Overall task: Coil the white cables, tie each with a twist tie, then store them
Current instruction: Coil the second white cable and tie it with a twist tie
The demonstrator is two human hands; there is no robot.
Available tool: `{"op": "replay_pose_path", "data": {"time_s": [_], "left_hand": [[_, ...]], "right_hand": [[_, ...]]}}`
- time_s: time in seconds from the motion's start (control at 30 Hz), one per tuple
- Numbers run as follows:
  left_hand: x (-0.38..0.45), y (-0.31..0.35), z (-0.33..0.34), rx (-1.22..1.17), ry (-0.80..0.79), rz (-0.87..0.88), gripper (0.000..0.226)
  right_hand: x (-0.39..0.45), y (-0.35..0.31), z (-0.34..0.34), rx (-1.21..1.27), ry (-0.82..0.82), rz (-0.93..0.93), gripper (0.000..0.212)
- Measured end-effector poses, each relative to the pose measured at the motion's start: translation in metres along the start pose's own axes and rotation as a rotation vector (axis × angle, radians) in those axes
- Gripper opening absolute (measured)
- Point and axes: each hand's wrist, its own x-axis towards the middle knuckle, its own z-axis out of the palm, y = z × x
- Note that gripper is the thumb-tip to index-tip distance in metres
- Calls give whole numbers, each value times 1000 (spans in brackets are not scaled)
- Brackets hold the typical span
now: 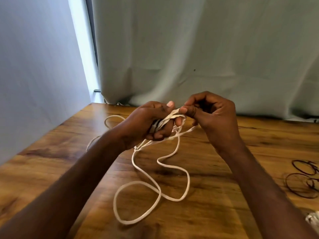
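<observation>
L hand (155, 123) is gripping a small bundle of wraps of the white cable (162, 169), fingers curled round it, held up over the wooden table (224, 213) w/ the wraps running roughly across the palm. R hand (212, 114) is pinching the strand right at the bundle's top end, thumb & forefinger pressed together on it, fingertips touching L's. The key relation: the loose slack is hanging down & toward the person from under L hand, lying in big open loops on the table between the forearms, plus one loop trailing off left behind L wrist. So R is the nearer hand for feeding slack (my read: coiling is barely underway). Dark loop ties (300, 180) are lying well to the right, R side; another white bundle (313, 219) is at the right edge.
</observation>
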Motion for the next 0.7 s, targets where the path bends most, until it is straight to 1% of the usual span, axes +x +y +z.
{"op": "replay_pose_path", "data": {"time_s": [0.1, 0.17, 0.27, 0.33, 0.43, 0.5, 0.57, 0.63, 0.7], "left_hand": [[1, 5, 8, -277, -88, 11, 43], [3, 7, 14, -439, -121, 36, 40], [4, 9, 15, -635, -105, 105, 40], [6, 8, 10, -759, -56, 174, 39], [8, 5, -2, -905, 78, 254, 40], [9, 0, -11, -898, 233, 267, 43], [11, -7, -18, -814, 380, 257, 41], [11, -15, -22, -724, 471, 237, 41], [12, -22, -27, -682, 552, 221, 42]], "right_hand": [[2, 3, 2, 52, 129, 68, 17], [2, 2, 6, 101, 139, 156, 16], [-1, 2, 19, 236, 76, 345, 25], [-5, 2, 30, 329, 11, 467, 23], [-12, 7, 41, 299, -81, 543, 20], [-16, 8, 45, 199, -115, 520, 19], [-20, 8, 49, 60, -162, 430, 15], [-22, 8, 51, -63, -214, 307, 11], [-20, 5, 46, -169, -305, 200, 16]]}}
